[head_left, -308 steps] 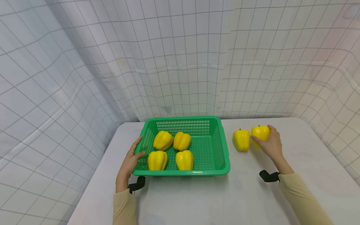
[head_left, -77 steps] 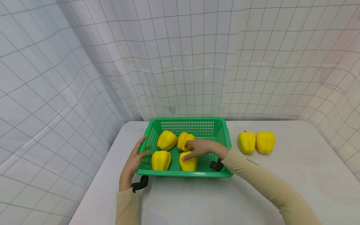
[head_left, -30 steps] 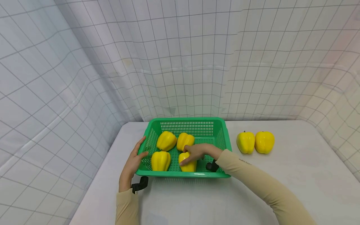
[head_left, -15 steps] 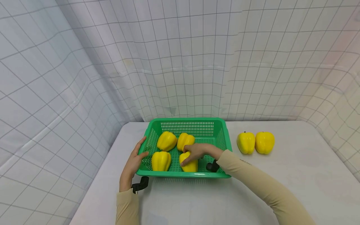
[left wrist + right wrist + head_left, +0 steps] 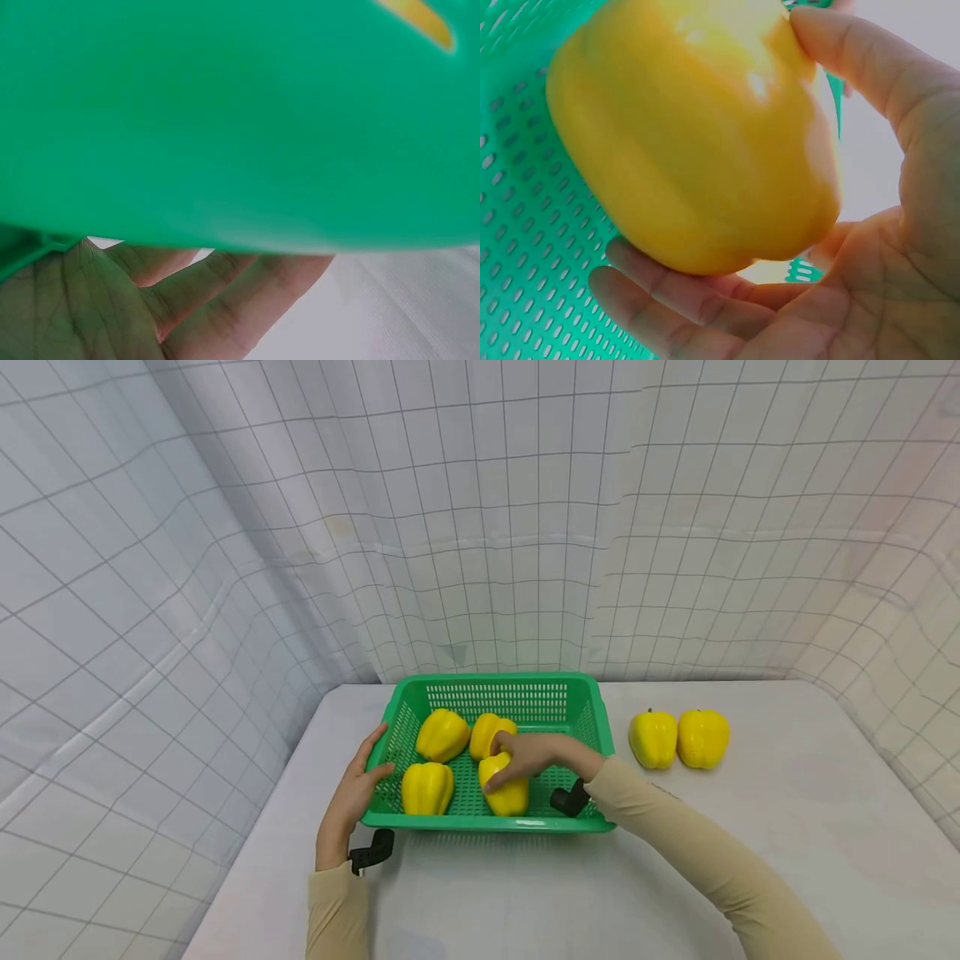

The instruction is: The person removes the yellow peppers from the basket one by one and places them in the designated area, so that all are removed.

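My left hand holds the left side of a green plastic basket, thumb over the rim and fingers along the outside. The left wrist view shows its fingers below the green wall. Inside the basket, my right hand grips the front right yellow bell pepper between thumb and fingers. That pepper fills much of the right wrist view, slightly tilted, with the perforated basket floor behind it. Three other yellow bell peppers lie in the basket: back left, back middle and front left.
Two more yellow bell peppers, one with a green tinge and another, stand side by side on the white table, right of the basket. A white gridded curtain surrounds the table's back and sides.
From the right-hand peppers on the table, my right hand has moved left into the basket. It has taken hold of the front pepper and just raised it slightly. My left hand stays put.
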Demonstrator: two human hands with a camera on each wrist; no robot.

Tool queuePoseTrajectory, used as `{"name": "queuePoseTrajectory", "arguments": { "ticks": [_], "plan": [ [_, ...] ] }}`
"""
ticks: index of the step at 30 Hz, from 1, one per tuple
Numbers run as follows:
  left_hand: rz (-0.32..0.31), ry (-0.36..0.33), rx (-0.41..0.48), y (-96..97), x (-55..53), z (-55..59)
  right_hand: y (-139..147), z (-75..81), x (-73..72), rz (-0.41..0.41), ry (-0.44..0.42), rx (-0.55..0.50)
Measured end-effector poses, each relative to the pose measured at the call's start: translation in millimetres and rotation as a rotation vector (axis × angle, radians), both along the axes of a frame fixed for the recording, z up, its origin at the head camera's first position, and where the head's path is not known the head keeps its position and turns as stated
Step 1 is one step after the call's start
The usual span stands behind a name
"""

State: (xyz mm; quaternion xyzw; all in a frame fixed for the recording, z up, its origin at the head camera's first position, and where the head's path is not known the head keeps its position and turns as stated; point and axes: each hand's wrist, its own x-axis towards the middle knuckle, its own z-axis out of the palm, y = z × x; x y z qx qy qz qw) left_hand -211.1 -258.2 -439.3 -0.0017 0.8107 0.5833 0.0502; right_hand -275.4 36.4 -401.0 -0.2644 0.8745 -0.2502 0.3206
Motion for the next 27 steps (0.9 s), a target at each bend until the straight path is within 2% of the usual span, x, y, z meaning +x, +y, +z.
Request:
{"name": "queuePoseTrajectory", "arguments": {
  "ticks": [6, 11, 16, 18, 24, 27],
  "plan": [
    [0.004, 0.02, -0.02, -1.3, -1.5, -4.4, 3, 5.6, 1.9, -0.041, -0.015, -0.042],
    [0.006, 0.041, -0.029, -2.5, -3.2, -9.5, 7, 8.1, 2.1, -0.051, 0.027, -0.049],
    [0.01, 0.036, -0.035, -2.5, -3.8, -9.9, 11, 9.3, 2.1, -0.084, 0.092, -0.05],
    [0.007, 0.026, -0.031, -1.8, -2.3, -7.0, 12, 11.3, 2.8, -0.101, 0.103, -0.059],
    [0.004, -0.014, -0.003, 8.1, 8.1, 15.5, 18, 18.6, 5.8, -0.149, 0.102, -0.117],
    [0.005, -0.012, -0.004, 7.1, 6.6, 12.9, 21, 20.8, 6.7, -0.16, 0.112, -0.147]
  ]
}}
